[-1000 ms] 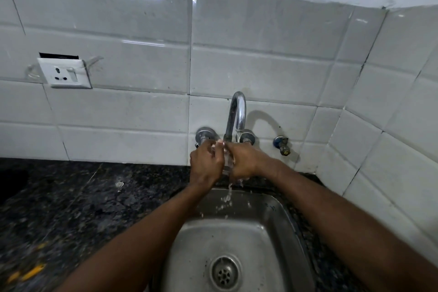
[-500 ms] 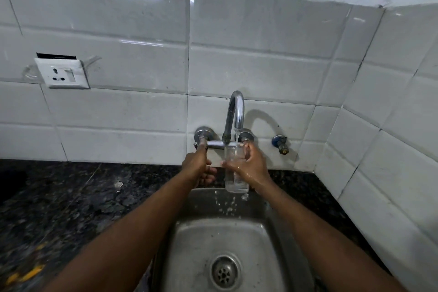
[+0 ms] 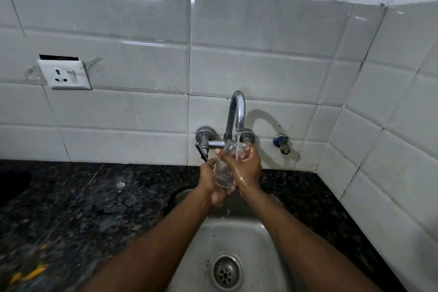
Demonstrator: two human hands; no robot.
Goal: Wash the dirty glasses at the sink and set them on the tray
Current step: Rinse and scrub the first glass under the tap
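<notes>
A clear drinking glass [image 3: 224, 172] stands upright under the chrome tap [image 3: 237, 111], and a thin stream of water runs into its mouth. My left hand [image 3: 209, 181] cups the glass from the left and underneath. My right hand [image 3: 246, 168], wet, grips its right side with the fingers wrapped round the upper part. Both hands hold it over the back edge of the steel sink [image 3: 267, 239]. Water drips from the hands into the basin. No tray is in view.
The tap's lever handle [image 3: 202, 150] hangs at the left of the mixer; a small blue valve [image 3: 282, 143] sticks out of the wall at the right. Black granite counter [image 3: 83, 208] lies left of the sink, with yellow scraps [image 3: 29, 274]. A wall socket [image 3: 64, 74] sits at upper left.
My left hand has left the tap's lever handle and come back onto the glass. Water now runs from the spout into the glass.
</notes>
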